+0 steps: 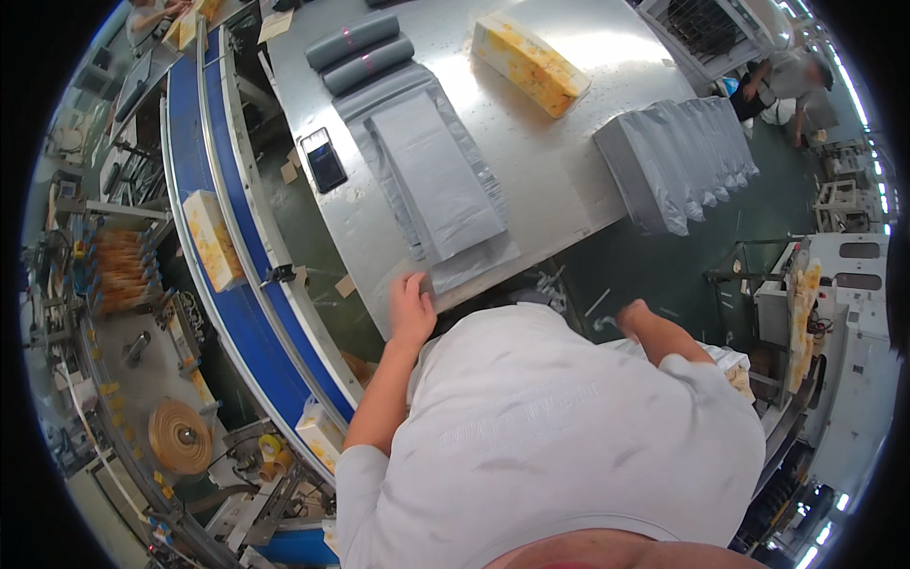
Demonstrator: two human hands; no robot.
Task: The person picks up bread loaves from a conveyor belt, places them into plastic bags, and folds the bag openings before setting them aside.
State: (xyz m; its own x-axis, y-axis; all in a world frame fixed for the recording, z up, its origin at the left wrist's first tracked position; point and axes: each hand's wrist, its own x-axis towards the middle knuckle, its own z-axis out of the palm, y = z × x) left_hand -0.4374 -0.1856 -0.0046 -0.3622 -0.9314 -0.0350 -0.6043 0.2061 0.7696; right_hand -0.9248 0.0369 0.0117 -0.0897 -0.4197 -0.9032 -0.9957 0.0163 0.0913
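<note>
Steel table point(569, 180); on it grey bag stack point(436, 180); yellow box point(529, 64); phone point(324, 159); bag rolls point(365, 52)

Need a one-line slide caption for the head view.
Left hand rests on stacked grey mailer bags at the metal table edge; right hand off the table.

Your left hand point(410, 308) rests on a brushed, shiny metal table point(569, 180). The grey bags point(431, 175) look smooth, matt plastic; far off, the yellow pack point(529, 63) is glossy film.

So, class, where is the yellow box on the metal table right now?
In the head view, the yellow box lies at the table's far side, between the grey rolls and the stack of grey bags.
</note>
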